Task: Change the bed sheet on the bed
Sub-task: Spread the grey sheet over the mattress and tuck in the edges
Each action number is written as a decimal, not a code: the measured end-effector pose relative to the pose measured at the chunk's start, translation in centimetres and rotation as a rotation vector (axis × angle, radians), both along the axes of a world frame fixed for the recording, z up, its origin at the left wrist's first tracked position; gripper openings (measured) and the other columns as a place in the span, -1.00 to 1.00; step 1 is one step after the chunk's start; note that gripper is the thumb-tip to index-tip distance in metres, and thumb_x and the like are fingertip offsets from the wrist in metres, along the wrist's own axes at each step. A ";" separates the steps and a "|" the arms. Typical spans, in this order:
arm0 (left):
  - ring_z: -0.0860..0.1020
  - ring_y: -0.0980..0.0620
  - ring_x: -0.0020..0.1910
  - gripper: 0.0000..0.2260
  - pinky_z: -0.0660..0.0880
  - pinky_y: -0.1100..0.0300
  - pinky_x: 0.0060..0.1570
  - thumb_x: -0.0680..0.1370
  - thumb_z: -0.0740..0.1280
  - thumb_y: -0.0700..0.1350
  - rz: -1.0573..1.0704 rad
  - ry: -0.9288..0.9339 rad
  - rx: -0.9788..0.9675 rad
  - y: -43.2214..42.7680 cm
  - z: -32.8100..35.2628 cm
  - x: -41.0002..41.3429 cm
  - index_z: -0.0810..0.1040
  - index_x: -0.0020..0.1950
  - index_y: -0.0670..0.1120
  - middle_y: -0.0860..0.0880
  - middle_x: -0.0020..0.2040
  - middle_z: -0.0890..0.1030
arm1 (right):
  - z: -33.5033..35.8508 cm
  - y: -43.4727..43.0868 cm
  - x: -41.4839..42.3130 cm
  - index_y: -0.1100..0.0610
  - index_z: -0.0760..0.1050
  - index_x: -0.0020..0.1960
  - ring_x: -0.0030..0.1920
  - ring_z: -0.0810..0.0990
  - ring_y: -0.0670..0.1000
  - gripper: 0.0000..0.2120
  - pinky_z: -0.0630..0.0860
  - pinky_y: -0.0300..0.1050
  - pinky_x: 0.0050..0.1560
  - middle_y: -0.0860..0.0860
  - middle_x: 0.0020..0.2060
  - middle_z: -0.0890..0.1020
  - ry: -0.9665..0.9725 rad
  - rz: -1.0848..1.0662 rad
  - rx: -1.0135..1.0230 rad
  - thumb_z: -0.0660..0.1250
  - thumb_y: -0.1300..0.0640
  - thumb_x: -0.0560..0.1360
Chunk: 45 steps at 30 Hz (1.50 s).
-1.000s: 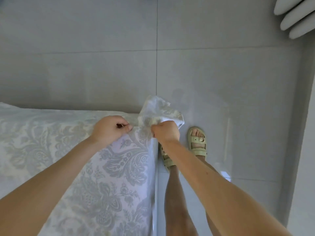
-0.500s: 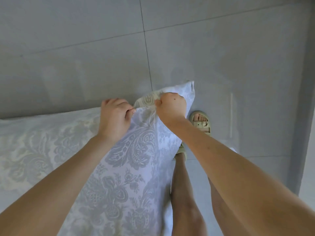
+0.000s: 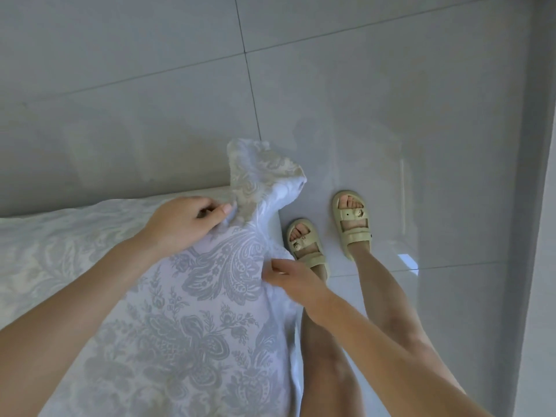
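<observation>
- The bed sheet (image 3: 192, 311), pale with a grey paisley print, lies over the near right corner of the bed (image 3: 296, 371). It looks smooth along the top and hangs a little way down the right side.
- Its bunched corner (image 3: 258, 176) stands up in a loose tuft off the bed's corner and is not drawn down over it. I take this to be the corner-fitting step, not yet done.
- Your left hand (image 3: 183, 227) pinches the cloth at the foot of that tuft, thumb against curled fingers. That probably keeps the slack gathered in one place so the corner can be pulled over.
- Your right hand (image 3: 288, 278) sits lower, at the bed's right edge, with its fingers curled against the sheet's side. I cannot tell whether it actually has cloth in its grip. It looks placed to draw the side down or tuck it.
- No basket, bag or other container shows. The nearest thing to one is the sheet's own corner pocket, and whether the bed's corner is inside it is hidden by folds.
- Your sandals (image 3: 352, 224) stand on the grey tiled floor (image 3: 391, 115) just beside the bed's right edge. A wall (image 3: 541, 206) runs down the right, so there is only a narrow strip to stand in.
</observation>
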<state>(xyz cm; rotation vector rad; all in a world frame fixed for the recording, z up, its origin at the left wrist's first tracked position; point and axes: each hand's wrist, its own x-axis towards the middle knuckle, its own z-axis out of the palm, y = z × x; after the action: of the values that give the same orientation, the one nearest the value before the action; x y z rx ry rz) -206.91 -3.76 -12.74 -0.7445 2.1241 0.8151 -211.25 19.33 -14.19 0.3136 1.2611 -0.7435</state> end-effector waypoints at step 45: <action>0.53 0.09 0.07 -0.38 0.37 0.15 0.21 0.36 -0.20 0.49 0.254 -0.311 0.189 -0.3 5.5 0.8 0.61 -0.22 0.28 0.10 0.03 0.63 | 1.6 -5.1 0.4 0.13 0.45 0.35 0.52 0.09 0.04 -0.33 0.01 -0.01 0.50 0.09 0.47 0.27 1.031 0.250 -0.458 -0.22 -0.22 0.59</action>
<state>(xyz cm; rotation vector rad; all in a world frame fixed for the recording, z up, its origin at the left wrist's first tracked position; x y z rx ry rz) -206.10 -4.02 -7.28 -0.9829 1.6732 0.9504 -210.85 14.22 -12.55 -0.6855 1.9705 -0.9851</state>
